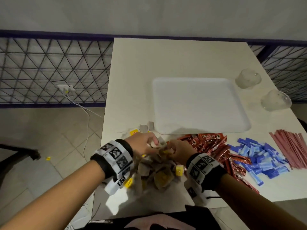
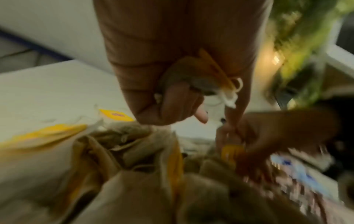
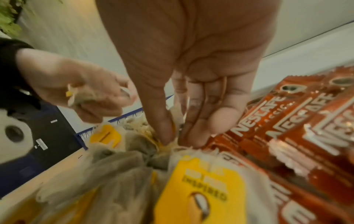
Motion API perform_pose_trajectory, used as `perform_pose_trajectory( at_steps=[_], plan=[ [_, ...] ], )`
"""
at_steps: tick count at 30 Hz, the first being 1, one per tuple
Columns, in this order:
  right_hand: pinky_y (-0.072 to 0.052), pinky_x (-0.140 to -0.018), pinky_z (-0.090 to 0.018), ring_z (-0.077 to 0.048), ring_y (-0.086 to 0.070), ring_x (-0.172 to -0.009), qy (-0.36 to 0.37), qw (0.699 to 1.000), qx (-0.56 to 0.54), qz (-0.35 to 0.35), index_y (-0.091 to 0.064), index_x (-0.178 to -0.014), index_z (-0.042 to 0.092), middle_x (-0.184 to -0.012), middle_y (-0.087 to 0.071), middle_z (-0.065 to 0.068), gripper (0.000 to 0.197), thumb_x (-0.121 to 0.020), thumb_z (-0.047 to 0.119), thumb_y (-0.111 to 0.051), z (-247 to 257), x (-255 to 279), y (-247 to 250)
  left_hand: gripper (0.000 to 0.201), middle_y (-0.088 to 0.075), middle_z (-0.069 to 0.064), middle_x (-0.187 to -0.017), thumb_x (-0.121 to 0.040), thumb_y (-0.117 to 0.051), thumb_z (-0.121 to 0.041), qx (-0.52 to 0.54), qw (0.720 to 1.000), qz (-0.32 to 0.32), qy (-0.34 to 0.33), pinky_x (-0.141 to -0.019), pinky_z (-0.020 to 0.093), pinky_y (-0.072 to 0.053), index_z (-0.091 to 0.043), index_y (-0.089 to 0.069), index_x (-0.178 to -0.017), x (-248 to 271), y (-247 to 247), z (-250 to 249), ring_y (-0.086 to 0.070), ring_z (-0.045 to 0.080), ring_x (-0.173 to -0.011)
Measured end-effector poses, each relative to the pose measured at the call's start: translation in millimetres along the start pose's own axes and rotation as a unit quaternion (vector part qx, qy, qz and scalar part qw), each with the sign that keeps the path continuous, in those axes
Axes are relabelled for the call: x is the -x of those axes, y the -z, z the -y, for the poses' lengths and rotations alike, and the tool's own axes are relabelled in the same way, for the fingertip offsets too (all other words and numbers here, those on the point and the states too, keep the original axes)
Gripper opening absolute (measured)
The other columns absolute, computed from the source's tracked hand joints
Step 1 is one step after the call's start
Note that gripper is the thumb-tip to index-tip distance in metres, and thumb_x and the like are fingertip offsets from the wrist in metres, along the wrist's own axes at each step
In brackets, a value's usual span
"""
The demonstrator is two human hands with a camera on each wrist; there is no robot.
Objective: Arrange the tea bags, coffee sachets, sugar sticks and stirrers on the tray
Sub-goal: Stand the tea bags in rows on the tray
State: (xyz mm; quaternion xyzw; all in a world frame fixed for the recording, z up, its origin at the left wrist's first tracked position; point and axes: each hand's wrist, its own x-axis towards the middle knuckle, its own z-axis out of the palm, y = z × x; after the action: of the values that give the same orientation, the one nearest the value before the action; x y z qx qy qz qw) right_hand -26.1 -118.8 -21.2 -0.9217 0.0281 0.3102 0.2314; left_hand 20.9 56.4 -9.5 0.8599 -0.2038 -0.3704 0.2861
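Both hands (image 1: pixel 162 147) hide the tea bags (image 1: pixel 156 175) beneath.

Black wristbands (image 1: pixel 214 178) carry white blocks printed with square markers.

head view: looks forward and down from above on the table (image 1: pixel 136 67), both wrists low in frame.
left wrist view: looks along the left hand (image 2: pixel 172 84), very near the tea bags (image 2: pixel 134 159); blurred.
right wrist view: looks along the right hand (image 3: pixel 191 75), very near, coffee sachets (image 3: pixel 287 121) beside.
shared: the tea bags appear in all three; each wrist view catches the other hand.
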Motion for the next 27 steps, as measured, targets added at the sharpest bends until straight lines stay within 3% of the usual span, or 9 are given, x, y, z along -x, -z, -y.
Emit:
perform_pose_trajectory(
  at_steps=[3,5,8,11,15,18,20,24,27],
  plan=[
    [-0.044,-0.082,-0.026,-0.024,-0.059,-0.101,0.013,1.0,-0.016,-0.005,-0.058,-0.111,0.011,-0.11,-0.064,-0.009,0.027,-0.085,0.02,-0.059,-6.2,-1.7,4.2,0.051,-0.057,0.012,-0.116,-0.082,-0.061,-0.045,-0.172,0.983,0.025,-0.064,-0.089,0.036,-0.044,-0.016,-0.054,-0.123,-11.4,-21.2,-1.8,-0.055,0.028,-0.107],
    [-0.045,-0.083,-0.027,-0.023,-0.059,-0.101,0.018,0.999,-0.031,-0.006,-0.057,-0.112,0.011,-0.109,-0.064,-0.008,0.029,-0.086,0.023,-0.059,-8.9,-1.8,5.9,0.049,-0.051,0.01,-0.118,-0.085,-0.057,-0.045,-0.266,0.963,-0.001,-0.048,-0.085,0.037,-0.045,-0.017,-0.051,-0.125,-16.8,-30.3,-0.7,-0.054,0.029,-0.106],
    [-0.044,-0.083,-0.025,-0.021,-0.059,-0.101,0.037,0.998,-0.053,-0.015,-0.057,-0.111,0.009,-0.108,-0.064,-0.008,0.027,-0.087,0.023,-0.059,-13.8,-1.6,8.1,0.048,-0.052,0.007,-0.117,-0.086,-0.048,-0.05,-0.278,0.96,-0.017,-0.019,-0.075,0.035,-0.041,-0.016,-0.053,-0.119,-20.0,-34.4,-2.2,-0.054,0.029,-0.103],
    [-0.044,-0.079,-0.022,-0.017,-0.058,-0.094,0.062,0.994,-0.087,-0.012,-0.058,-0.108,0.009,-0.106,-0.064,-0.007,0.023,-0.088,0.02,-0.06,-17.2,-0.4,15.0,0.032,-0.048,0.001,-0.12,-0.091,-0.048,-0.042,-0.243,0.968,-0.053,-0.03,-0.084,0.03,-0.041,-0.021,-0.06,-0.112,-13.1,-23.1,-7.1,-0.052,0.021,-0.109],
    [-0.053,-0.083,-0.031,-0.009,-0.059,-0.077,0.105,0.984,-0.143,-0.005,-0.062,-0.097,0.015,-0.087,-0.064,0.002,0.015,-0.083,0.02,-0.066,-21.5,5.3,36.1,0.016,-0.056,-0.012,-0.091,-0.086,-0.062,-0.036,-0.038,0.985,-0.16,-0.046,-0.079,0.022,-0.042,-0.021,-0.064,-0.089,12.2,4.7,-10.9,-0.057,0.008,-0.091],
    [-0.05,-0.068,-0.012,0.004,-0.059,-0.064,0.15,0.965,-0.217,0.005,-0.058,-0.084,0.021,-0.077,-0.064,0.008,0.011,-0.081,0.019,-0.069,-16.0,13.0,62.4,0.015,-0.058,-0.014,-0.078,-0.079,-0.071,-0.036,0.16,0.965,-0.205,0.013,-0.068,0.009,-0.038,-0.028,-0.06,-0.073,19.2,27.0,-9.8,-0.053,0.003,-0.075],
    [-0.046,-0.061,-0.007,0.006,-0.058,-0.059,0.179,0.955,-0.234,0.015,-0.058,-0.087,0.015,-0.073,-0.062,0.007,0.013,-0.08,0.013,-0.068,-8.2,14.9,82.1,0.017,-0.053,-0.008,-0.073,-0.07,-0.071,-0.043,0.296,0.931,-0.207,0.057,-0.059,0.017,-0.036,-0.029,-0.063,-0.066,14.5,38.7,-11.0,-0.046,0.009,-0.064],
    [-0.05,-0.063,-0.019,-0.008,-0.06,-0.06,0.207,0.931,-0.289,0.084,-0.056,-0.083,0.01,-0.069,-0.059,-0.003,0.025,-0.079,-0.015,-0.058,8.0,3.6,110.0,0.023,-0.053,0.006,-0.069,-0.095,-0.041,-0.017,0.503,0.843,-0.152,0.111,-0.035,0.015,-0.038,-0.018,-0.061,-0.085,2.3,52.0,-23.2,-0.049,0.014,-0.043],
    [-0.049,-0.064,-0.022,-0.01,-0.057,-0.058,0.194,0.933,-0.29,0.091,-0.057,-0.079,0.014,-0.066,-0.06,0.0,0.027,-0.081,-0.013,-0.054,23.3,-14.8,120.5,0.026,-0.061,0.01,-0.065,-0.092,-0.041,-0.026,0.612,0.775,-0.104,0.113,-0.036,0.017,-0.043,-0.014,-0.063,-0.086,-4.7,57.6,-33.9,-0.054,0.018,-0.043]
  ],
)
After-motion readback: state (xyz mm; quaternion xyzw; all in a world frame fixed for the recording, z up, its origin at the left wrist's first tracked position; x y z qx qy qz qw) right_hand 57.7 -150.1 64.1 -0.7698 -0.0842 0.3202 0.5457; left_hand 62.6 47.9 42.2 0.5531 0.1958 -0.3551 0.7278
